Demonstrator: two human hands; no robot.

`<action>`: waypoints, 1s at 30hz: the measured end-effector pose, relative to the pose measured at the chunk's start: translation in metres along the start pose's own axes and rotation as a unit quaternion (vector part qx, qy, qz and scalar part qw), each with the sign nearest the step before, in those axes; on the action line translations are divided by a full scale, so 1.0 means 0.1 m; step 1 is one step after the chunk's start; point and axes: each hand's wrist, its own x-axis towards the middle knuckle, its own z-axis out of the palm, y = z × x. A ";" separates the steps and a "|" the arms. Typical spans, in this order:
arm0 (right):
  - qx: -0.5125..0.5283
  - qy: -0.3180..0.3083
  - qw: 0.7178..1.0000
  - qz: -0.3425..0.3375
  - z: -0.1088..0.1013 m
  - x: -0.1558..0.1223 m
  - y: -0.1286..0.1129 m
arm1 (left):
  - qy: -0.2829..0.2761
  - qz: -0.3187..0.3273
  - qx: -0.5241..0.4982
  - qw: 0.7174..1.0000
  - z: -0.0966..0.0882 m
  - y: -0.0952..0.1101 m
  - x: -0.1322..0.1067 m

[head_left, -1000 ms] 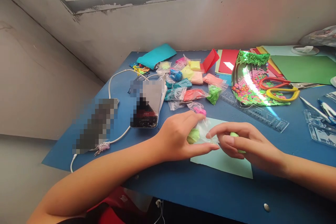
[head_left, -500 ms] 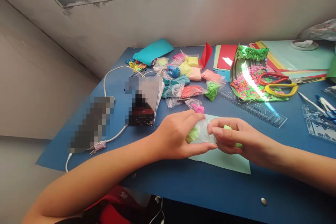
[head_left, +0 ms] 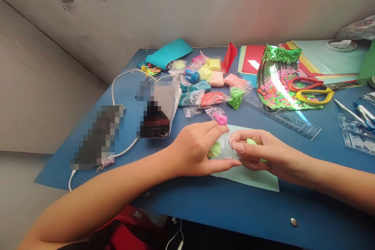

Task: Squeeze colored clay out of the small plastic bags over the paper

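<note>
My left hand (head_left: 199, 148) is closed around a small clear zip bag (head_left: 225, 146) with light green modelling clay (head_left: 215, 149) at its inner end. The thumb and fingers grip the bag from both sides. My right hand (head_left: 256, 150) pinches the bag's other end between thumb and forefinger. A second piece of light green clay (head_left: 251, 141) is tucked in the right hand's curled fingers, partly hidden. Beneath both hands lies a pale green sheet of paper (head_left: 260, 179) on the blue table (head_left: 234, 215).
Bagged clay in several colours, such as red (head_left: 213, 99) and green (head_left: 236, 97), lies behind my hands. Phones (head_left: 156, 121) with white cables are at left. A clear ruler (head_left: 288, 119), scissors (head_left: 315, 95), a flower-decorated clay piece (head_left: 277, 82) and coloured paper (head_left: 325, 58) are at right.
The view has shifted slightly. My hands keep the same hold on the bag, with little visible movement of the fingers.
</note>
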 end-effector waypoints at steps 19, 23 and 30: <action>-0.022 0.005 1.000 0.006 -0.03 0.00 0.03 | -0.050 -0.007 0.056 0.997 -0.01 0.04 -0.01; -0.031 0.003 1.000 0.004 -0.03 0.00 0.03 | -0.073 -0.003 0.057 0.996 -0.02 0.04 -0.02; 0.006 -0.023 0.999 0.027 0.02 -0.02 -0.02 | -0.106 0.005 0.067 0.992 -0.03 0.07 -0.02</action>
